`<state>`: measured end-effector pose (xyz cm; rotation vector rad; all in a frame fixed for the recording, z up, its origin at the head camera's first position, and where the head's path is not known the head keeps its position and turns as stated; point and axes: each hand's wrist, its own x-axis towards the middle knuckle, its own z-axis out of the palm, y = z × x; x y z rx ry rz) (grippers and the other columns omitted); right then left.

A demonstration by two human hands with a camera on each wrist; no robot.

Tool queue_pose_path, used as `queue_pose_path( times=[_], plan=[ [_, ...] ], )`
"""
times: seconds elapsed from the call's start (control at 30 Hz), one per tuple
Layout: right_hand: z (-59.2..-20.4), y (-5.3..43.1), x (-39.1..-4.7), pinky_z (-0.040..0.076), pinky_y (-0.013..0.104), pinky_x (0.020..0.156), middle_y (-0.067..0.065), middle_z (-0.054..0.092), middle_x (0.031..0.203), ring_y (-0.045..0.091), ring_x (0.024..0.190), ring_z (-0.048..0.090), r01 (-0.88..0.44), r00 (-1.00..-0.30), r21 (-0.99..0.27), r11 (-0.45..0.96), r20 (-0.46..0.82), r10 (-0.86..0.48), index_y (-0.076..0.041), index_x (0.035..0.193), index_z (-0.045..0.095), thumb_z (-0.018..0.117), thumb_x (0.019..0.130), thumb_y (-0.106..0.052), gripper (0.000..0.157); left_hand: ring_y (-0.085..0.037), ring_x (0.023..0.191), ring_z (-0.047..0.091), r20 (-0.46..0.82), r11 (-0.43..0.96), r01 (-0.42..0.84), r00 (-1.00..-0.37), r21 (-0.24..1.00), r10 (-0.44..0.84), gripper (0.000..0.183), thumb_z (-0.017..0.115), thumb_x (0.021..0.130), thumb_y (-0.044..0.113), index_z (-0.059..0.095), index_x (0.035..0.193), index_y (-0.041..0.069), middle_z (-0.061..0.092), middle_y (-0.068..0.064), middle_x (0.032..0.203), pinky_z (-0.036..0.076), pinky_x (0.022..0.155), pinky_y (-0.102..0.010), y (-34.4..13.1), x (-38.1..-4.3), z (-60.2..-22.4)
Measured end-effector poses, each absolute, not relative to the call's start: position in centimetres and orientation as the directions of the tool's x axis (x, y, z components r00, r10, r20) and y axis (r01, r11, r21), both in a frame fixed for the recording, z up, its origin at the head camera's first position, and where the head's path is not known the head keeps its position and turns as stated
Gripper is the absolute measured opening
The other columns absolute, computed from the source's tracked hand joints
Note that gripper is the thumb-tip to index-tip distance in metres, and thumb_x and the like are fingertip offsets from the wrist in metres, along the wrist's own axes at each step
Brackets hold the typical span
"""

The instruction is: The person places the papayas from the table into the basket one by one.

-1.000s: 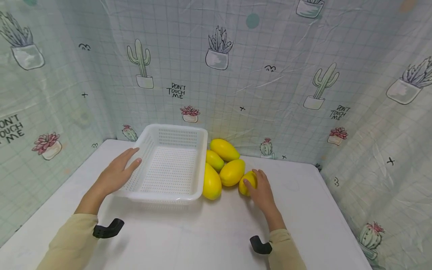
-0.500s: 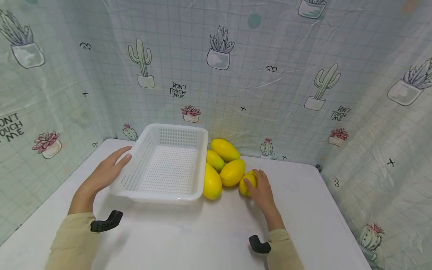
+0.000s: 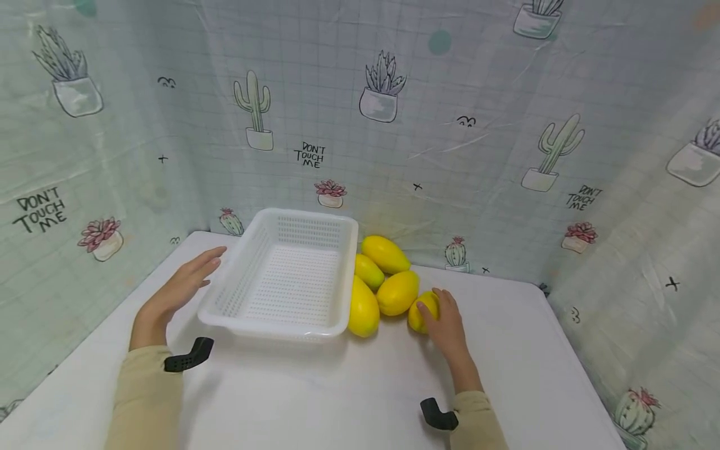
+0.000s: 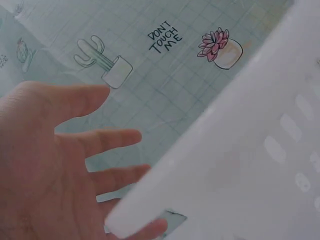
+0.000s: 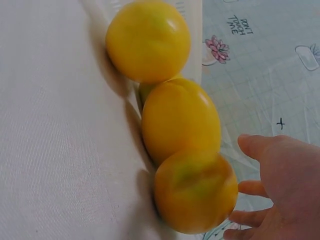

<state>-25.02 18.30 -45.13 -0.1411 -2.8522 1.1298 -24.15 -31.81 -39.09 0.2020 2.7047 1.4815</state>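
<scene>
A white perforated plastic basket [image 3: 270,328] stands left of the middle of the table, with nothing in it. Several yellow mangoes [image 3: 397,292] lie bunched along its right side. My left hand [image 3: 180,284] is beside the basket's left wall with fingers spread; in the left wrist view the basket's pale rim [image 4: 200,145] hides part of the fingers. At the right end of the bunch, my right hand [image 3: 447,322] has its thumb and fingers about the nearest mango [image 3: 419,315]. The right wrist view has the fingertips [image 5: 245,217] right at this mango's edge, the thumb apart from it.
The white table [image 3: 315,400] reaches toward the front and right. A patterned curtain [image 3: 427,150] with cactus prints closes off the back and both sides. A black camera mount juts from each sleeve.
My left hand has drawn back from over the basket's left rim to just outside it. The right hand stays at the same mango. The head view has shifted slightly.
</scene>
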Motion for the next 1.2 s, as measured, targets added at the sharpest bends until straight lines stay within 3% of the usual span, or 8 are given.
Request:
queue_pose_path(
  times=[0.2, 0.43, 0.6, 0.73, 0.97, 1.2],
  plan=[
    [-45.3, 18.6, -25.1, 0.019, 0.057, 0.117, 0.019, 0.019, 0.159, 0.039, 0.146, 0.02, 0.05, -0.993, -0.679, 0.733, 0.046, 0.111, -0.012, 0.149, 0.03, 0.048, 0.099, -0.041, 0.061, -0.038, 0.142, 0.022, 0.03, 0.41, 0.105, -0.982, 0.906, 0.185, 0.063, 0.035, 0.102, 0.049, 0.023, 0.154, 0.016, 0.021, -0.014, 0.159, 0.025, 0.107, -0.069, -32.7, -24.7, -40.8],
    [-45.6, 18.5, -25.1, 0.02, 0.058, 0.117, 0.02, 0.018, 0.159, 0.04, 0.146, 0.02, 0.074, -0.991, -0.703, 0.707, 0.029, 0.133, -0.012, 0.149, 0.031, 0.05, 0.098, -0.042, 0.062, -0.008, 0.133, 0.032, 0.006, 0.328, 0.072, -0.98, 0.942, 0.2, 0.054, 0.035, 0.103, 0.045, 0.028, 0.153, 0.026, 0.027, -0.004, 0.158, 0.023, 0.111, -0.064, -32.8, -25.0, -41.5],
    [-45.7, 18.3, -25.2, 0.02, 0.058, 0.117, 0.02, 0.018, 0.159, 0.041, 0.145, 0.021, 0.068, -0.99, -0.711, 0.7, 0.039, 0.137, -0.012, 0.148, 0.033, 0.052, 0.096, -0.044, 0.064, -0.001, 0.129, 0.036, 0.0, 0.281, 0.06, -0.978, 0.958, 0.209, 0.051, 0.035, 0.104, 0.039, 0.027, 0.153, 0.027, 0.026, -0.002, 0.159, 0.02, 0.113, -0.064, -33.1, -25.1, -41.9],
    [-45.7, 18.1, -25.4, 0.02, 0.058, 0.117, 0.02, 0.018, 0.159, 0.041, 0.145, 0.022, 0.043, -0.99, -0.711, 0.702, 0.063, 0.125, -0.012, 0.147, 0.034, 0.054, 0.095, -0.044, 0.064, 0.0, 0.128, 0.039, -0.006, 0.246, 0.048, -0.976, 0.968, 0.216, 0.05, 0.035, 0.104, 0.038, 0.027, 0.152, 0.029, 0.027, 0.0, 0.158, 0.024, 0.113, -0.057, -33.4, -25.4, -42.2],
    [-46.0, 17.9, -25.6, 0.021, 0.06, 0.116, 0.021, 0.019, 0.158, 0.043, 0.144, 0.023, 0.037, -0.989, -0.702, 0.711, 0.076, 0.127, -0.011, 0.146, 0.036, 0.058, 0.093, -0.046, 0.068, -0.003, 0.13, 0.038, -0.013, 0.214, 0.033, -0.977, 0.976, 0.212, 0.053, 0.038, 0.103, 0.039, 0.023, 0.153, 0.03, 0.023, -0.005, 0.161, 0.019, 0.111, -0.069, -33.7, -25.7, -43.0],
    [-46.3, 17.7, -25.8, 0.022, 0.061, 0.115, 0.022, 0.02, 0.157, 0.044, 0.143, 0.024, 0.03, -0.989, -0.696, 0.717, 0.084, 0.124, -0.01, 0.145, 0.038, 0.061, 0.09, -0.046, 0.069, 0.001, 0.124, 0.042, -0.01, 0.202, 0.034, -0.976, 0.979, 0.216, 0.054, 0.039, 0.103, 0.041, 0.023, 0.153, 0.031, 0.027, -0.005, 0.159, 0.023, 0.11, -0.066, -33.8, -25.8, -43.7]
  ],
)
